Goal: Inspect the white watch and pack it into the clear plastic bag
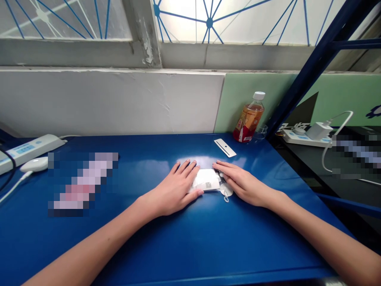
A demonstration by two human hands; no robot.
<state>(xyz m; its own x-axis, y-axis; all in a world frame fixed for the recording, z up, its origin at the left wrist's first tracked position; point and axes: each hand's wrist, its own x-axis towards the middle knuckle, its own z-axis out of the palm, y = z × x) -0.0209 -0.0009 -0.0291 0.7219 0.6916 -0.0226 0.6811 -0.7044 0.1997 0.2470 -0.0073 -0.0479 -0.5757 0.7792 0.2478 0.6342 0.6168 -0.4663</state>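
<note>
A small white packet [206, 179], with a dark printed square on its face, lies on the blue desktop [190, 242] between my hands. At its left edge rests my left hand [177, 188], palm down with the fingers stretched and spread. My right hand [239, 180] lies at the packet's right end, fingers straight and close together, partly covering some small clear and dark pieces. Below those fingertips shows a round white tag [226, 190] with a little chain loop [226, 199]. What lies under each palm is hidden.
Behind my hands lies a white card [225, 147] with a dark stripe. A drink bottle [249, 119] stands at the back right by the wall, near a blue metal post [300, 79]. Leftward are a power strip [32, 149], a white charger [35, 164] and a blurred-out object [86, 180].
</note>
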